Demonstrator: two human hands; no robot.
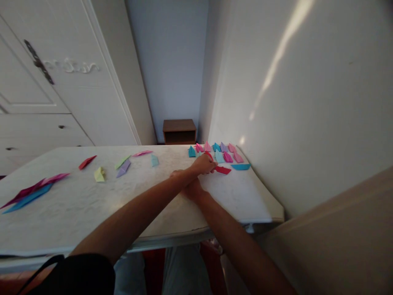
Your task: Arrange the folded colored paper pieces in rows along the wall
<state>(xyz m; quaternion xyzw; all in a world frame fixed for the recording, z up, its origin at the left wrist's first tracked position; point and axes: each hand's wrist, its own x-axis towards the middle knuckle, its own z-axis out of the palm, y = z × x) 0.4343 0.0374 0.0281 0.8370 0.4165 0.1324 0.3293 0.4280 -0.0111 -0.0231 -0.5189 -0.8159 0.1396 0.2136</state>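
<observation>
My left arm reaches across to the right over my right wrist. My left hand [204, 164] is closed, its fingertips on a red folded-paper boat [223, 170] on the tabletop; another bit of red paper shows just behind the knuckles. Under the left forearm rests my right hand [190, 189], low over the table and mostly hidden, so its fingers cannot be made out. Beside the red boat lies a blue paper boat [241, 167]. Just beyond stand small folded-paper pieces in rows, among them a teal one [192, 152], a light blue one [219, 156] and a magenta one [227, 157].
Loose folded papers lie on the left of the white table [73, 213]: red [87, 162], yellow [100, 175], purple [123, 168], pale blue [154, 160], and long magenta and blue pieces [30, 198]. A wall [307, 102] borders the right side; a white wardrobe [76, 90] stands behind.
</observation>
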